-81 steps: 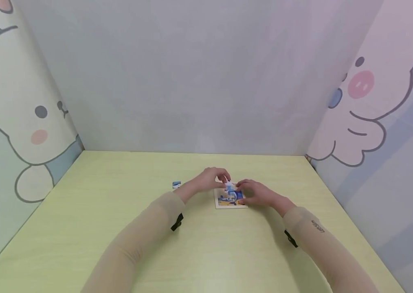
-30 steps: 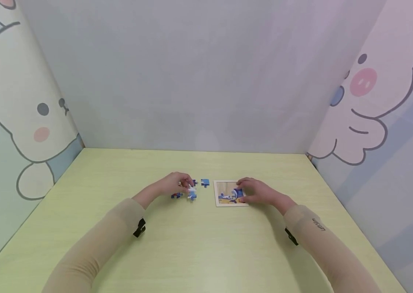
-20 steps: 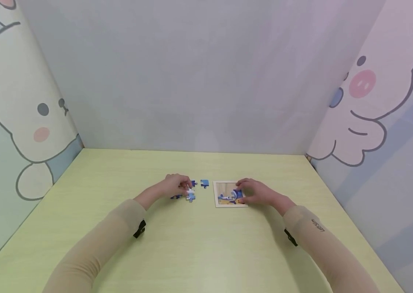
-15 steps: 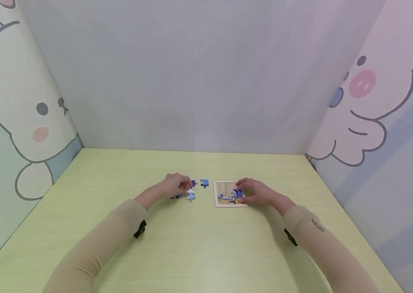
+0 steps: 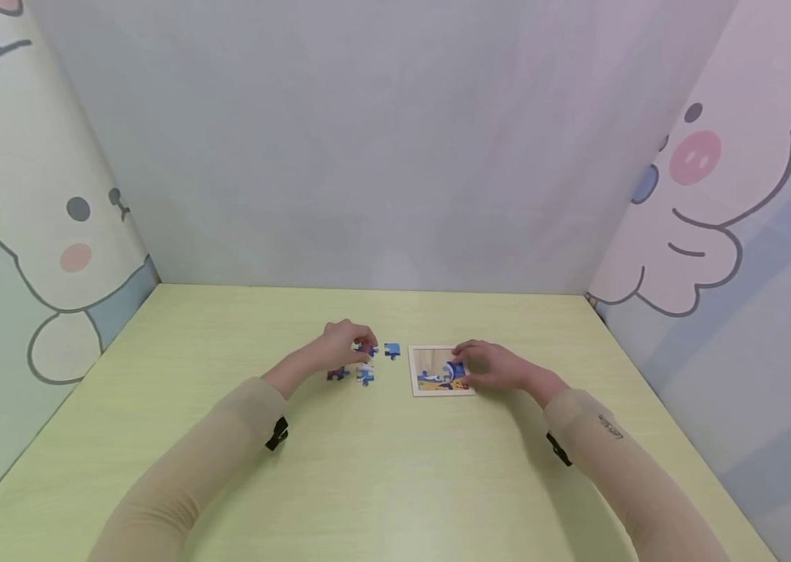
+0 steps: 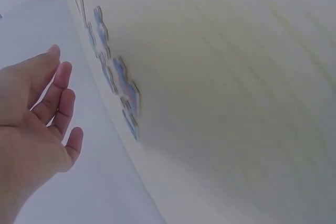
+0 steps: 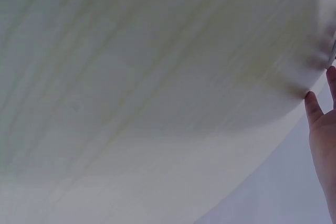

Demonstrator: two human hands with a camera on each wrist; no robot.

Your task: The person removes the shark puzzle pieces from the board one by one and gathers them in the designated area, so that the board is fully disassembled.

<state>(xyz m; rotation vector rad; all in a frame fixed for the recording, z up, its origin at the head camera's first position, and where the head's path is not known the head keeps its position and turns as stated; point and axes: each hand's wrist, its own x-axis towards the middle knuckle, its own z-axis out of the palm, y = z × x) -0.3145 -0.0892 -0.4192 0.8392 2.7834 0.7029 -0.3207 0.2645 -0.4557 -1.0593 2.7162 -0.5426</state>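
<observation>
My left hand (image 5: 345,346) hovers over loose jigsaw pieces, thumb and fingers apart and holding nothing. Under its fingertips lies a dark blue and red piece (image 5: 370,350), partly covered by the hand. A white and light blue piece (image 5: 365,375) lies just nearer to me, beside a dark blue and red one (image 5: 338,375). In the left wrist view the palm (image 6: 31,108) faces the pieces (image 6: 126,85) across a gap. My right hand (image 5: 497,365) grips the right side of a square puzzle board (image 5: 413,373), fingers and thumb over its edge. Blue and yellow pieces (image 5: 453,373) fill the board's lower right.
A light blue piece (image 5: 391,350) lies between the left hand and the board. All of it rests on a pale yellow table (image 5: 395,468). A grey backdrop (image 5: 374,156) rises behind, with cartoon-printed panels (image 5: 79,257) at both sides.
My left hand carried the white and light blue piece leftward from the board, laid it on the table and released it. It then moved slightly up and away. My right hand stayed at the board.
</observation>
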